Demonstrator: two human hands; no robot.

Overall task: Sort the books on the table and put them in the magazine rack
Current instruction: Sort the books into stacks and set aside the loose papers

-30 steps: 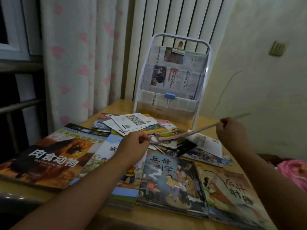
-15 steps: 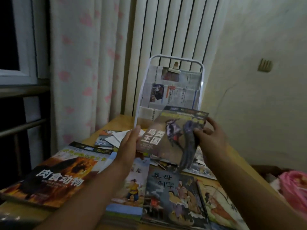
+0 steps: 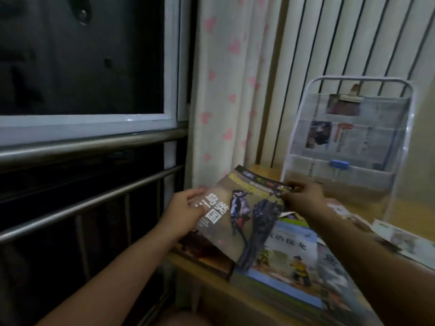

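Currently sorting: bird book gripped by left hand and right hand, fingers closed on opposite edges; next, laying onto left-side tabletop pile, probably.

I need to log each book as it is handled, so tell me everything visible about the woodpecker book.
The woodpecker book is a thin, glossy softcover with a brownish cover showing a black, white and red woodpecker on a dark trunk, plus white characters. It is closed, tilted, and held above the books at the table's left end. The left hand grips its left edge; the right hand pinches its top right corner.
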